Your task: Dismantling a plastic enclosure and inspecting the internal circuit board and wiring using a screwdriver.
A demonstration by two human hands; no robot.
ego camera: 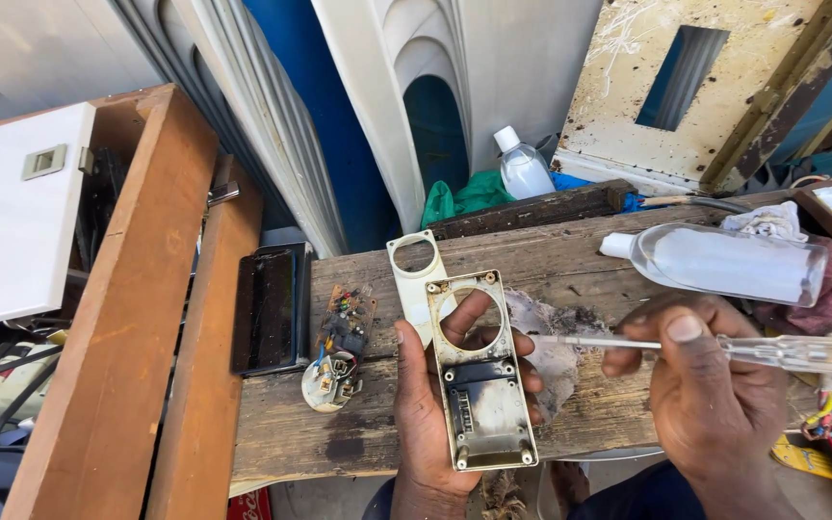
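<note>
A plank bench [589, 265] carries a clear bottle [724, 262] far right and a circuit board [344, 332] left. Near the middle, the left hand [426, 404] is wrapped around a dirty plate [479, 371]. The right hand [710, 385] pinches a clear-handled screwdriver [724, 349], its tip just beside the plate's edge.

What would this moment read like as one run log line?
left hand: holds grimy cream plastic housing with round hole | right hand: holds clear-handled screwdriver, tip beside housing | small circuit board on wooden bench
</note>
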